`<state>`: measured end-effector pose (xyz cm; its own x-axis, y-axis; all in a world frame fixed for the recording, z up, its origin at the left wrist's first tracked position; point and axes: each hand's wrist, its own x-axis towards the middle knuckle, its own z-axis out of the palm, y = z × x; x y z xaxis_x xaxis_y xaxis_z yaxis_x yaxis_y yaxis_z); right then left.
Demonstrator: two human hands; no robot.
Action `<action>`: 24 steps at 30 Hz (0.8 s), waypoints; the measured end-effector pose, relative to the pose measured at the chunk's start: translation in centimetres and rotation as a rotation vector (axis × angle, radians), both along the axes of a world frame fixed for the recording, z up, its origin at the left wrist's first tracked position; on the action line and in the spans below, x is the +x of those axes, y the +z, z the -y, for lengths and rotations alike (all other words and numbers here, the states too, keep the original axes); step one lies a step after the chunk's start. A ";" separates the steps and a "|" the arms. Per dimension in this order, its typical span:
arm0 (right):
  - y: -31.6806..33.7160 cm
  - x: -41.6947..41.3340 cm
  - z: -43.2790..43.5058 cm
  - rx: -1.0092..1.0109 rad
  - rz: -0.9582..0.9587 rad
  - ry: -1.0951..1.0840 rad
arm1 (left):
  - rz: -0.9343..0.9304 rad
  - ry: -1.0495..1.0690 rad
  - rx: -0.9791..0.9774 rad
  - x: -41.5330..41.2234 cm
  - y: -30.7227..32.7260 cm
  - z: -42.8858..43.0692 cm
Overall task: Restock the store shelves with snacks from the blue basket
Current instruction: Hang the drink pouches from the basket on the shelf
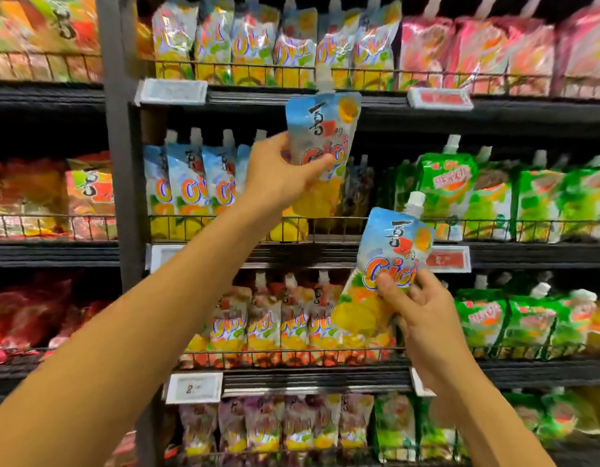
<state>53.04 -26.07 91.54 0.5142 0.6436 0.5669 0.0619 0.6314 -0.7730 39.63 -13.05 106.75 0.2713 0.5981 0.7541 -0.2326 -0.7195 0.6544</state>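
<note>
Holding one pouch [322, 129] up in left hand [280, 175], fingers curled round it, before middle shelf [325, 256], right of matching row [187, 190]. Pinching second pouch [389, 247] in right hand [423, 308], nearer, lower right, tilted.

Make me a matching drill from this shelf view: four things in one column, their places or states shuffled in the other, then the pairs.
1 left hand
2 right hand
3 green pouches
4 pink packs

A top shelf, at right
B grips the lower pouch
C right side, middle shelf and below
D grips the higher pouch

Pairs: 1-D, 2-B, 3-C, 4-A
</note>
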 end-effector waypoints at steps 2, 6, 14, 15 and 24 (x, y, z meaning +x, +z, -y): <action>0.2 0.5 0.0 -0.001 0.004 0.006 | -0.011 0.066 0.046 1.5 0.9 -0.4; -0.1 1.7 0.3 -0.002 -0.008 0.008 | -0.043 0.247 0.066 3.5 0.9 -2.0; -1.1 4.1 0.1 0.013 -0.036 -0.005 | -0.085 0.423 0.185 4.8 -1.5 -4.1; -1.0 4.3 0.0 0.024 -0.029 -0.019 | -0.094 0.446 0.208 4.9 -1.6 -4.2; 6.1 5.1 -1.7 0.145 0.228 -0.215 | -0.300 0.638 0.240 4.9 -2.6 -4.9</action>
<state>58.17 -24.33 97.67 0.4789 0.4389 0.7603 0.3661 0.6873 -0.6273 44.54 -8.16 104.17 0.1415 0.5367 0.8318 0.4421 -0.7861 0.4320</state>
